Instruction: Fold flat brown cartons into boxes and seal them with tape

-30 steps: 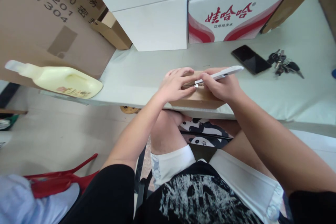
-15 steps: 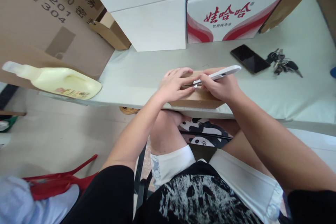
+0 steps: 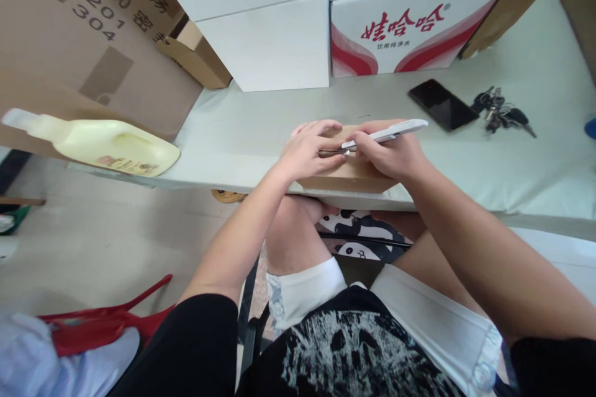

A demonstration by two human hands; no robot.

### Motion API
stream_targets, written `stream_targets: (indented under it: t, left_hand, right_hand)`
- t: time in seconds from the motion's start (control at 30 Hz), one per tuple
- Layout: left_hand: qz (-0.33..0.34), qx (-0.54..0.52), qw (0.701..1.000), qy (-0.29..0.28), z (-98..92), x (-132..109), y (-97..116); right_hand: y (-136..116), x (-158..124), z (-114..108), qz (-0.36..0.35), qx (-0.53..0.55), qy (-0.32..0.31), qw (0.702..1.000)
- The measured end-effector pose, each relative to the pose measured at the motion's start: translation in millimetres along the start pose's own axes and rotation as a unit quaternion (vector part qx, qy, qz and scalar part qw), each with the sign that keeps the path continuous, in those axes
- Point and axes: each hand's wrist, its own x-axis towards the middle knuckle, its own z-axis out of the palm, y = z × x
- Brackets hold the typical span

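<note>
A small brown cardboard box (image 3: 347,182) lies at the near edge of the covered table, with a dark line along the middle of its top. My left hand (image 3: 310,147) rests on the left part of the box, its fingers spread on either side of that line. In my right hand (image 3: 393,150) is a white utility knife (image 3: 404,129), gripped like a pen. Its tip end points left and touches the box top close to my left fingers. A tiny white bit shows beside the tip; I cannot make out what it is.
Beyond the box stand white cartons (image 3: 274,49), one with red lettering (image 3: 403,28). A black phone (image 3: 442,104) and a bunch of keys (image 3: 500,113) lie to the right. On the left are a pale yellow bottle (image 3: 121,146) and a large brown carton (image 3: 60,62).
The utility knife sits a little flatter, its back end slightly lower, and its tip has shifted slightly left. My left hand and the box look almost unmoved.
</note>
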Motion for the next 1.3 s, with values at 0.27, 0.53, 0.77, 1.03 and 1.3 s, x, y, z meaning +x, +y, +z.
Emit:
stream_targets:
  t: [0.27, 0.53, 0.77, 1.03, 1.3]
  left_hand:
    - [0.003, 0.000, 1.000, 0.005, 0.1, 0.1, 0.1]
    - [0.004, 0.000, 1.000, 0.010, 2.1, 0.3, -1.1]
    - [0.004, 0.001, 1.000, -0.004, 0.3, -0.5, -0.3]
    - [0.007, 0.002, 1.000, -0.004, -0.6, -0.4, 0.3]
    - [0.001, -0.001, 1.000, -0.009, -1.4, -0.9, 2.5]
  right_hand:
    - [-1.9, 1.7, -0.3, -0.019, -0.043, -0.011, 0.999]
    - [0.3, 3.0, 2.7, -0.017, -0.066, 0.002, 0.998]
    - [0.7, 3.4, 3.4, -0.003, -0.067, 0.005, 0.998]
    - [1.5, 3.1, 1.7, 0.000, -0.078, -0.001, 0.997]
    - [2.8, 2.0, 3.5, 0.003, -0.075, 0.016, 0.997]
